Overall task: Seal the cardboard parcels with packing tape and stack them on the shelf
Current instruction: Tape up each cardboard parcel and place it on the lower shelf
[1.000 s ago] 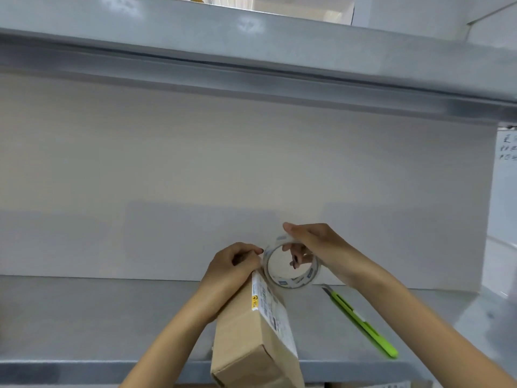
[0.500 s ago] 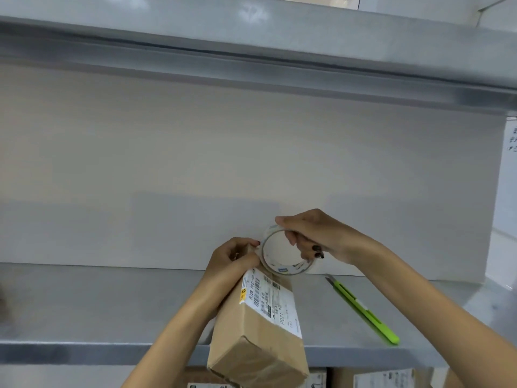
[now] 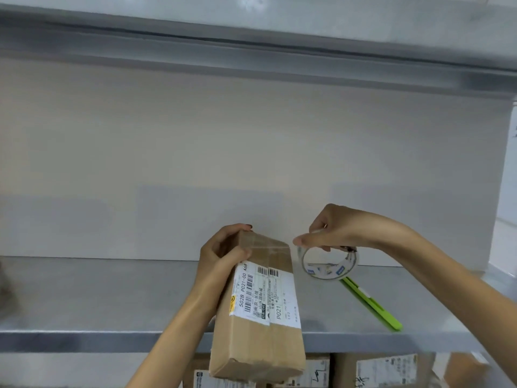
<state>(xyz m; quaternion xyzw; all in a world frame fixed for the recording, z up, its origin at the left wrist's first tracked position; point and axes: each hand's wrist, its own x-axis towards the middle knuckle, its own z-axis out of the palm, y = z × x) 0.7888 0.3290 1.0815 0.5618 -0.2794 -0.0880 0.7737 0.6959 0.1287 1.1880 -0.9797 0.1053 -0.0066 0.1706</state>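
A long brown cardboard parcel [image 3: 260, 326] with a white shipping label is tilted over the front edge of the metal shelf [image 3: 112, 298]. My left hand [image 3: 223, 253] grips its far end, thumb on the top face. Clear tape crosses that far end. My right hand [image 3: 344, 228] holds a roll of clear packing tape [image 3: 330, 263] just right of the parcel's far end, fingers curled over the top of the roll. Whether a strip of tape runs between roll and parcel cannot be made out.
A green box cutter [image 3: 372, 303] lies on the shelf at the right, behind the roll. A second metal shelf [image 3: 251, 29] runs overhead. Several labelled cardboard parcels [image 3: 383, 371] stand on the level below. A pale back wall closes the shelf.
My right hand has carried the tape roll to the right, away from the parcel's far end. The parcel has turned so that its labelled top face shows more fully.
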